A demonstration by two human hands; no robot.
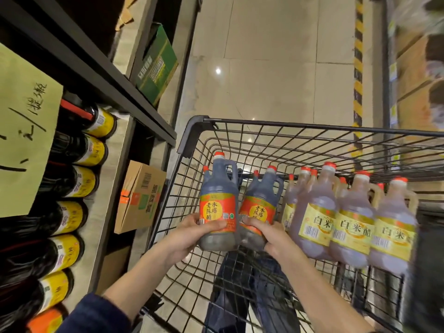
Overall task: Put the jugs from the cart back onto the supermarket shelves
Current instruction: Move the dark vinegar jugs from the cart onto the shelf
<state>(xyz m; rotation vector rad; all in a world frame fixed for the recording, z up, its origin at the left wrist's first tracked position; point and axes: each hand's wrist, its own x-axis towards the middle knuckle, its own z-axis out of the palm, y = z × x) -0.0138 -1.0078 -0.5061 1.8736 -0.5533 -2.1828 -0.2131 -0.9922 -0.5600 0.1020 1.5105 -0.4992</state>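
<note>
Two dark vinegar jugs with red labels and red caps are held over the wire cart. My left hand grips the lower body of the left dark jug. Gripping the base of the right dark jug is my right hand. Several pale vinegar jugs with yellow labels stand in a row in the cart's right part. The supermarket shelves rise on the left, close to the cart's left side.
A row of dark bottles with yellow labels fills the left shelf beside a yellow price sign. A brown carton sits on a lower shelf and a green carton farther along. Tiled aisle floor lies ahead, with more shelving at the right.
</note>
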